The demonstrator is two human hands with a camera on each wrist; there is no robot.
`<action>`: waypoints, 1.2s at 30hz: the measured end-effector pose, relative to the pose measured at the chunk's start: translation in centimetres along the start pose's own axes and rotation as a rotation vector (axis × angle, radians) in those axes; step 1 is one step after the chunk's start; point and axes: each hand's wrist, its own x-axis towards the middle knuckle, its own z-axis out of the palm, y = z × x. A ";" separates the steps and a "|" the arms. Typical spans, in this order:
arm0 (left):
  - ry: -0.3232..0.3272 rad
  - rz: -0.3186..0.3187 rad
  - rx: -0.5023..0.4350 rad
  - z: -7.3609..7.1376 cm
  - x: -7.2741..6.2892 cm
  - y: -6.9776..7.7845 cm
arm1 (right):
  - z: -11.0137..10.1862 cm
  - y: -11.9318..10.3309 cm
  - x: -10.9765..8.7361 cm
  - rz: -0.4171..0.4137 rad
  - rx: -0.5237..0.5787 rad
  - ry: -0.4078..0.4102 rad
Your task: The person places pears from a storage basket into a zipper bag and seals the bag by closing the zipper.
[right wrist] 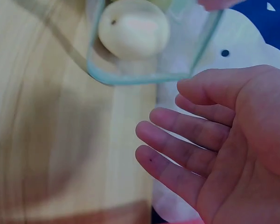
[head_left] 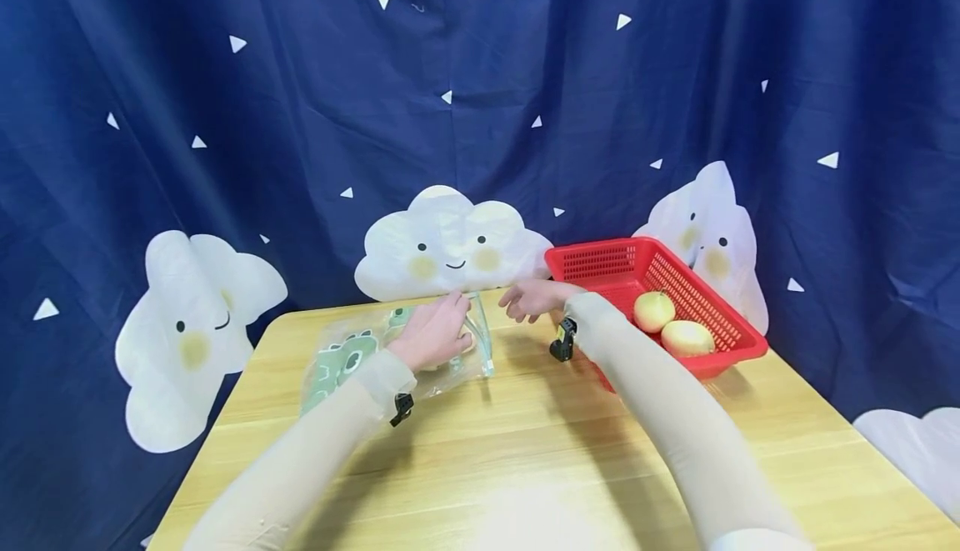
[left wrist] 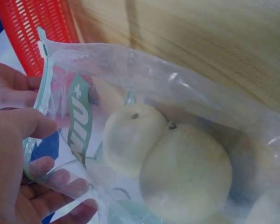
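Note:
A clear zip-top bag point(head_left: 330, 372) with a green cartoon print lies on the left of the table. Its rim is pinched by my left hand point(head_left: 435, 334), thumb and fingers on the opening's edge. Pale yellow pears point(left wrist: 186, 172) show through the plastic in the left wrist view, with part of another at the corner. My right hand point(head_left: 536, 297) is held between the bag and the basket, fingers loosely bent with nothing in them. In the right wrist view, its thumb tip overlaps the bag's greenish rim point(right wrist: 140, 79), which stands spread apart around a pear point(right wrist: 135, 30).
On the right stands a red plastic basket point(head_left: 708, 301) with slotted sides. Two pears point(head_left: 654, 311) sit inside it, and the right forearm passes in front of its left side. Behind the wooden table point(head_left: 480, 451) hangs a blue curtain point(head_left: 480, 117) with cloud faces.

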 end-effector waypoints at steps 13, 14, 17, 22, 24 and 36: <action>0.045 0.018 0.017 0.1 0.4 -0.9 | -4.2 1.6 -3.2 -0.013 -0.002 0.128; 0.050 0.019 0.019 0.1 0.4 -0.9 | -4.4 1.7 -3.4 -0.022 -0.006 0.145; 0.054 0.023 0.030 0.1 0.4 -1.0 | -5.0 1.8 -4.1 -0.036 0.000 0.200; 0.054 0.021 0.032 0.0 0.4 -1.0 | -6.1 2.3 -5.1 -0.013 -0.039 0.298; 0.058 0.018 0.029 0.1 0.5 -1.0 | -6.5 2.7 -5.5 0.003 -0.065 0.331; 0.056 0.026 0.022 0.5 0.3 -1.0 | -8.1 6.9 -8.4 0.072 -0.229 0.397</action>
